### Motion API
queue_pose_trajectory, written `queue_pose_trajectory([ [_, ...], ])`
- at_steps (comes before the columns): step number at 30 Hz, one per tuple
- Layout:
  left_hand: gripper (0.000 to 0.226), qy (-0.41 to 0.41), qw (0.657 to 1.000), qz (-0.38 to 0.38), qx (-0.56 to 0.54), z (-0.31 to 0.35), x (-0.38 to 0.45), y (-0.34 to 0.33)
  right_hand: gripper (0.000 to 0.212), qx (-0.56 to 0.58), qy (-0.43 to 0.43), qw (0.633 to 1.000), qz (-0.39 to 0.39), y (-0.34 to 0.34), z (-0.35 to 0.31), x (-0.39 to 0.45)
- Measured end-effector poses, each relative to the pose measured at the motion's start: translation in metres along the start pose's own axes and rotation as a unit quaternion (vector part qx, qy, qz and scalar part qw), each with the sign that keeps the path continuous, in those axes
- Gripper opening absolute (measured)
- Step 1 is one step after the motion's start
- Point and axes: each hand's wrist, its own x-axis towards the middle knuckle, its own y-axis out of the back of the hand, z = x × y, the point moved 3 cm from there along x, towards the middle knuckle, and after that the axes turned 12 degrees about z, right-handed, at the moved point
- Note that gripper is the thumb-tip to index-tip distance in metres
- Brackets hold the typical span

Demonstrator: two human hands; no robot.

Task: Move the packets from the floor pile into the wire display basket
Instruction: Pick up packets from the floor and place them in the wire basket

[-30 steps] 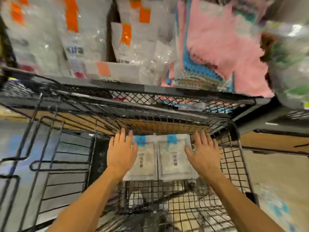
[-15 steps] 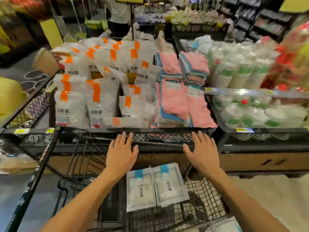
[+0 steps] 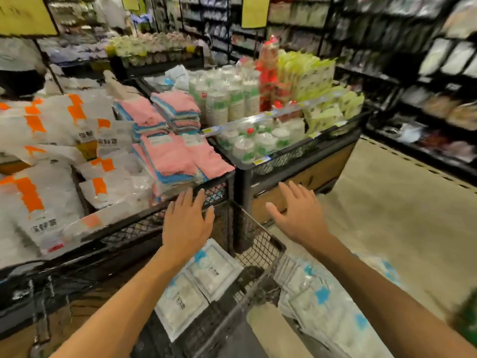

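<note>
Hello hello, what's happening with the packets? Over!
Both hands open and empty, left hand, right hand. Two packets flat in the wire basket. Floor pile waiting at right. Nothing blocking.

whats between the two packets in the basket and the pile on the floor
In the head view, the basket's wire mesh side wall stands between the two packets inside and the floor pile; nothing else shows there.

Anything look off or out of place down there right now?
Nothing damaged or spilled. Two packets lie flat side by side in the basket; more packets sit heaped on the floor beside it. Both hands are empty.
</note>
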Motion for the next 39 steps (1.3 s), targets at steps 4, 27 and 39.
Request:
queue_pose_trajectory([
  [4,0.062,-0.086,0.996,-0.016,-0.022,0.071,-0.006,-0.009,0.077,-0.016,-0.084,0.996,0.033,0.038,0.067,-0.04],
  [27,0.062,-0.343,0.927,-0.117,-0.092,0.454,-0.116,-0.117,0.074,-0.106,-0.38,0.916,0.077,0.127,0.436,-0.268],
  [39,0.067,-0.369,0.893,-0.234,-0.103,0.499,-0.097,-0.257,0.082,-0.083,-0.5,0.862,0.013,0.047,0.511,-0.281],
])
